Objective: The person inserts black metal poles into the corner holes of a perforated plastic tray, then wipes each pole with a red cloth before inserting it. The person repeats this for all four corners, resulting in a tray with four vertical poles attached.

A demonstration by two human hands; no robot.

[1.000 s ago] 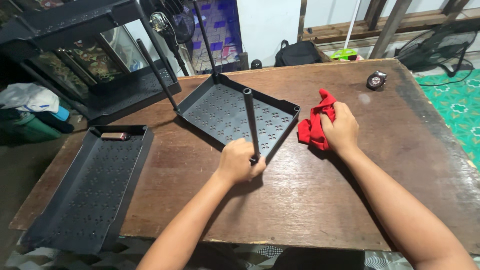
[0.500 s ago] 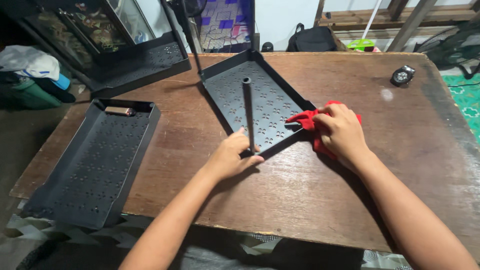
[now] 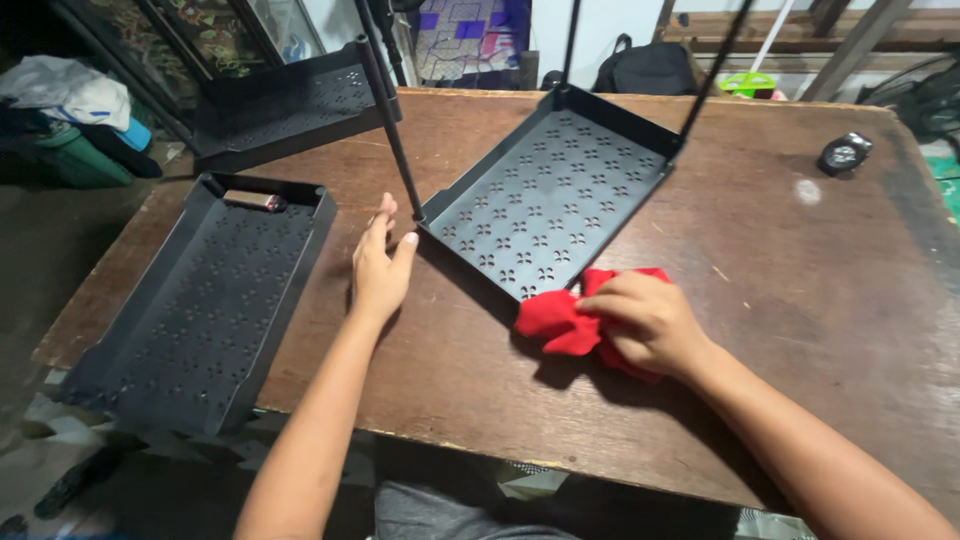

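While the perforated black tray [image 3: 548, 205] is sitting tilted across the middle of the worktop [image 3: 790, 290], its long axis is running diagonally from the near-left corner up toward the far right, so it's lying just ahead of both hands and between them. Thin black legs are sticking up out of its corners. The left hand [image 3: 380, 268] is resting flat and open, fingers spread a little, right beside the near-left corner where one thin black leg [image 3: 392, 130] is rising out of the tray; it's holding nothing. The right hand [image 3: 645, 322] is closing around a bunched red cloth [image 3: 562, 322], pressing it against the near edge of the tray. So each hand is sitting at one end of that near side, with the left nearer the leg.
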